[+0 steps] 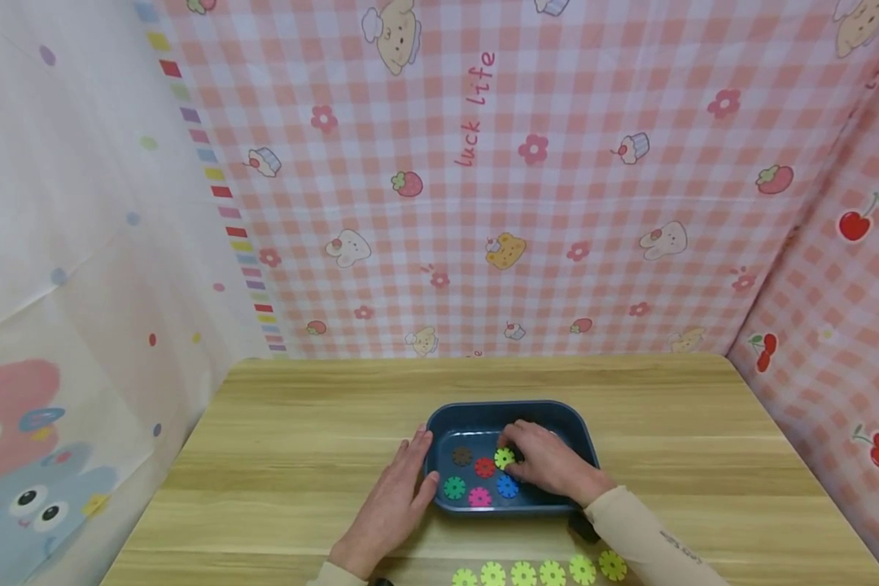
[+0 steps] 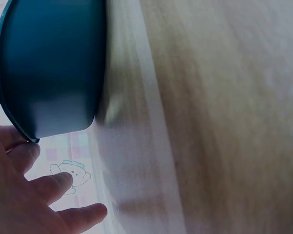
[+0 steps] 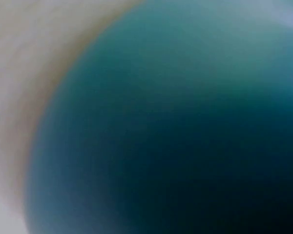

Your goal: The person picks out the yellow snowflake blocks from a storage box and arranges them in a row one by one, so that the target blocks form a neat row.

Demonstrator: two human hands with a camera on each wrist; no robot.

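Observation:
A dark blue tray [image 1: 509,404] with raised walls stands on the table. Reaching into it, my right hand [image 1: 549,462] pinches a yellow-green notched plastic disc [image 1: 503,459] between thumb and fingers, close over the tray floor. Around that disc lie a brown disc [image 1: 461,456], a red disc [image 1: 485,467], a green disc [image 1: 454,488], a pink disc [image 1: 479,496] and a blue disc [image 1: 508,487]. My left hand [image 1: 391,500] rests against the tray's left end, its fingers [image 2: 53,187] extended at the rim. Only the tray wall [image 3: 136,122], blurred, fills most of the right wrist view.
Several yellow-green discs [image 1: 523,573] form a row along the table's near edge, below the tray. A small black object [image 1: 583,527] sits under my right wrist. The wooden table [image 1: 300,431] meets a checked cloth [image 1: 476,309] at the back, with patterned cloths on both sides.

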